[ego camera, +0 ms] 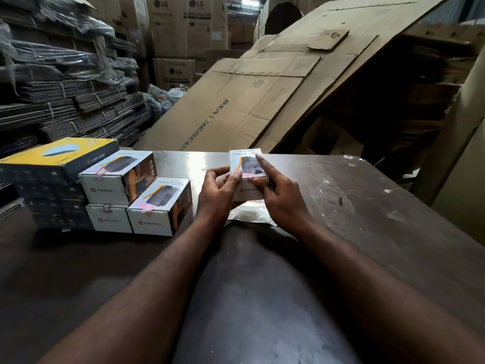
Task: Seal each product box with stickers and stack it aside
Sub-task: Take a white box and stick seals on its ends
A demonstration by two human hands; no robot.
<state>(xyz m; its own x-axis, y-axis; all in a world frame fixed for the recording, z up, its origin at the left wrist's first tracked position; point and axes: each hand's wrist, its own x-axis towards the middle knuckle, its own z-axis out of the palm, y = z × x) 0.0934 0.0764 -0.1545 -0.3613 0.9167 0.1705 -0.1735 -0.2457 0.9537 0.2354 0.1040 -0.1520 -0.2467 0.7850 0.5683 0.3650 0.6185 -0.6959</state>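
Observation:
A white product box [245,164] marked HALLEY 20K stands at the middle of the metal table [367,206]. My left hand [217,189] grips its left side, thumb on the top near edge. My right hand [278,190] holds the right side, index finger lying along the top and thumb at a small red-edged sticker [250,176] on the front edge. A white sticker sheet [249,212] lies under the box, toward me. Three like boxes are stacked at the left: upper [115,177], front [160,206], lower [109,218], each with a sticker on its front edge.
A yellow and black Lapcare box [57,157] tops a pile of dark boxes at the far left. Large flattened cardboard sheets [262,95] lean behind the table. Bundled flat cartons [65,101] fill the left background. My dark-clothed knee [249,298] is in the foreground.

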